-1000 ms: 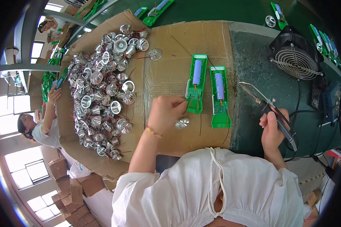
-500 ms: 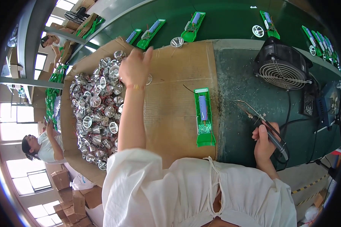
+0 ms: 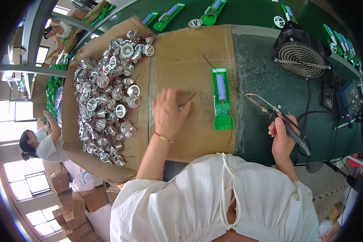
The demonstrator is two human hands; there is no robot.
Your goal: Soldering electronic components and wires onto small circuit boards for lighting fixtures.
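Observation:
My left hand [image 3: 169, 113] is over the cardboard with its fingers curled down. A pale bit and a thin dark red wire [image 3: 192, 97] show by its thumb, apparently a small lamp reflector mostly hidden under the palm. To its right a green plastic lamp housing [image 3: 224, 121] lies face up, with a blue-purple cell [image 3: 221, 87], a small circuit board and loose wires. My right hand [image 3: 283, 137] grips a soldering iron [image 3: 292, 134] fitted with a thin curved metal tube; its tip points up and left over the dark green mat.
A cardboard box [image 3: 84, 174] heaped with silvery reflectors [image 3: 103, 81] stands at the left. A black fan [image 3: 302, 58] and a blue soldering station [image 3: 345, 105] occupy the right. More green housings [image 3: 169, 17] line the far side. Two other people work at the left.
My left hand has come back from the reflector box, nearer to me and rightward, to the cardboard. The view has shifted; my right hand still holds the soldering iron.

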